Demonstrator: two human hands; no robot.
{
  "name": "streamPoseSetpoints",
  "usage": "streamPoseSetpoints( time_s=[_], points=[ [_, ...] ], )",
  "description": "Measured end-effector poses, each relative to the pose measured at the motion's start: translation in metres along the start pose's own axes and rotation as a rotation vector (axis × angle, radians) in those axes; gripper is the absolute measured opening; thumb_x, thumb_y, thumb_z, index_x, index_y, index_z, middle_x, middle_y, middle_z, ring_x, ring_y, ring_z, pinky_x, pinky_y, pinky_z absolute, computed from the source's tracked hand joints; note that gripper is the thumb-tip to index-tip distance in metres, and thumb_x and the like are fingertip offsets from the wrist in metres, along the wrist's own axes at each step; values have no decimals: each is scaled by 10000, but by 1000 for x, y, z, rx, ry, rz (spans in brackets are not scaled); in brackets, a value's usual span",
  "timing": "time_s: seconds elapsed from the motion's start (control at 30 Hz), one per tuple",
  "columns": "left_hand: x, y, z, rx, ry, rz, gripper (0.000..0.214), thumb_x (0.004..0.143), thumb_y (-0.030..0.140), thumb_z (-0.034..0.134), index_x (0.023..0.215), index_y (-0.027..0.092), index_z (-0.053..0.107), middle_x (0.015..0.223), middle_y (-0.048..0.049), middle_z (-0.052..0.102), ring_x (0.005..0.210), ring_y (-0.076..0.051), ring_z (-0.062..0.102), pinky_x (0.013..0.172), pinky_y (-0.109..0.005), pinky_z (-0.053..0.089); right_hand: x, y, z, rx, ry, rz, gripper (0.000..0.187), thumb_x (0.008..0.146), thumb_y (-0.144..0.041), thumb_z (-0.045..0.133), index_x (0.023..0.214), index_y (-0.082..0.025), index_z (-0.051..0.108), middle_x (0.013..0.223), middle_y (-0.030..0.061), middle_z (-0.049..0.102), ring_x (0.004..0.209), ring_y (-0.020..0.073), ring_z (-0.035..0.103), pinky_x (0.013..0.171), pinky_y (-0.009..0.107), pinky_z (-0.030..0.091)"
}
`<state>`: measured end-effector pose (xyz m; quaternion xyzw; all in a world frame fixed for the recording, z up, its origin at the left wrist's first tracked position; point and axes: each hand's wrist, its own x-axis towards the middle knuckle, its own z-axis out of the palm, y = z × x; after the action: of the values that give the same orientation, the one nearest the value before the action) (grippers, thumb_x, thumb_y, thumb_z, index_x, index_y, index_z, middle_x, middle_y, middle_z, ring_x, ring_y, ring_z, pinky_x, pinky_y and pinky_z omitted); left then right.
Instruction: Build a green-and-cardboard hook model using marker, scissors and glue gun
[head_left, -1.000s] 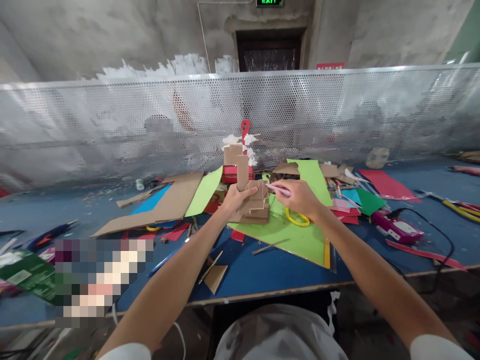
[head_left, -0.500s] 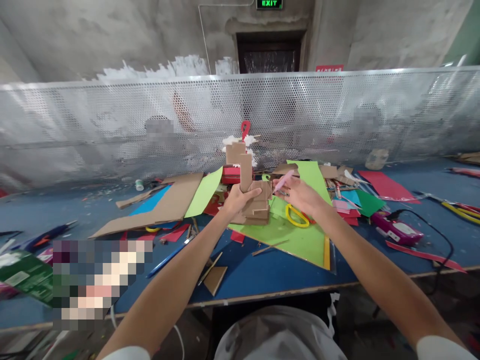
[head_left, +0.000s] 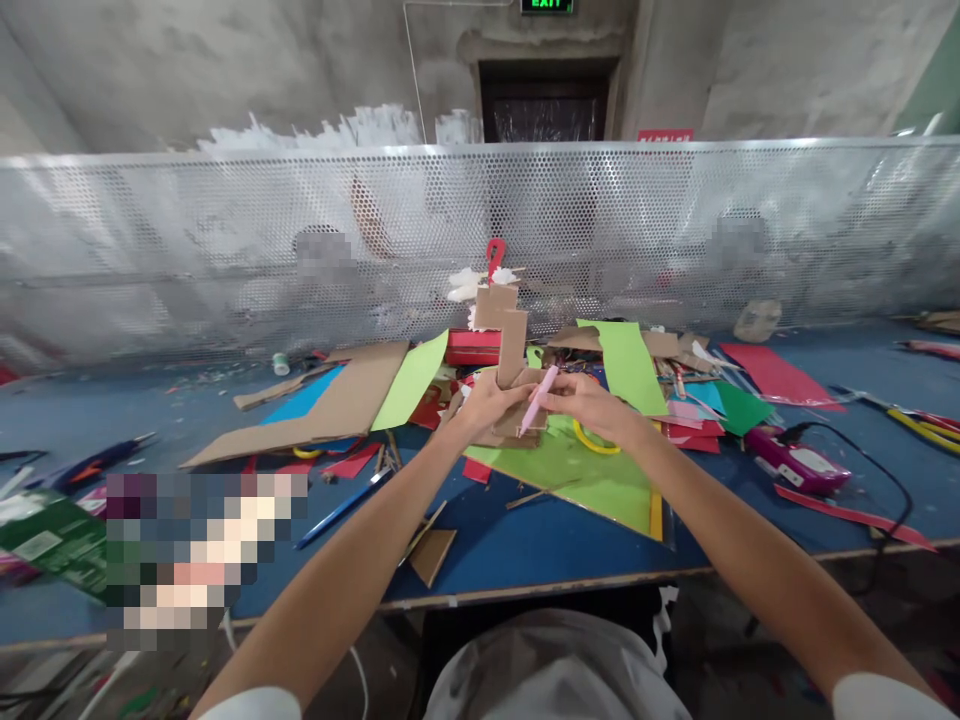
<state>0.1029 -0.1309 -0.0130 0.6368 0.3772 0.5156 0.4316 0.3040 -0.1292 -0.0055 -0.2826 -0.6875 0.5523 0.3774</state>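
My left hand (head_left: 489,403) is closed round a brown cardboard model (head_left: 513,345) made of stacked, cut pieces, its tall strip pointing up. In my right hand (head_left: 589,405) is a pink pen (head_left: 538,400), slanted with its lower end at the front of the cardboard. I cannot tell whether that end touches it. Under both hands lies a light green sheet (head_left: 570,475). The yellow handle of what look like scissors (head_left: 596,440) shows below my right hand, partly covered. A red hook-shaped piece (head_left: 496,258) and white tufts (head_left: 466,285) stick up behind the model.
Cardboard (head_left: 352,395) and a blue pen (head_left: 341,508) lie to the left. On the right are a purple corded device (head_left: 799,462), a red sheet (head_left: 780,375) and yellow-handled pliers (head_left: 919,425). A perforated metal screen (head_left: 420,230) runs along the table's back.
My right hand has moved left and brought the pink pen in front of the cardboard model. The model has turned and shifted slightly right in my left hand.
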Motion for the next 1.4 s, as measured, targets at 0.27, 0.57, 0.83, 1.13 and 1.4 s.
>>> streamPoseSetpoints(
  time_s=[0.27,0.57,0.83,1.13,1.4],
  points=[
    [1,-15,3,-160,23,-43,417,669,436,905,931,131,792,859,-72,787,734,-201,725,708,-300,575,-1,-5,1,-62,28,-44,414,714,-531,884,971,-210,835,1069,87,786,1079,276,683,1087,489,451],
    [-2,-12,9,-290,27,-77,436,644,421,939,942,142,785,880,-77,796,737,-203,734,711,-317,597,-3,-9,1,-158,36,-86,347,764,-508,847,963,-225,833,1062,83,779,1027,266,685,1027,462,478],
    [-3,-10,7,-325,-65,-142,540,707,523,898,1094,171,762,1007,-103,800,868,-251,754,772,-357,598,0,-4,2,-130,85,-90,278,719,-447,879,895,-237,832,950,57,781,960,270,683,971,455,513],
    [-3,8,-13,519,283,468,308,938,499,662,1001,203,602,943,-50,642,838,-190,595,803,-345,487,3,0,-5,-139,269,-144,231,811,-458,797,848,-231,825,949,67,777,952,254,694,949,419,507],
    [-11,13,8,838,78,611,133,886,288,709,813,217,624,856,-47,625,864,-230,574,872,-361,436,3,-1,1,-169,298,-200,242,820,-459,791,849,-221,825,928,82,781,961,259,691,923,418,521]
  ],
)
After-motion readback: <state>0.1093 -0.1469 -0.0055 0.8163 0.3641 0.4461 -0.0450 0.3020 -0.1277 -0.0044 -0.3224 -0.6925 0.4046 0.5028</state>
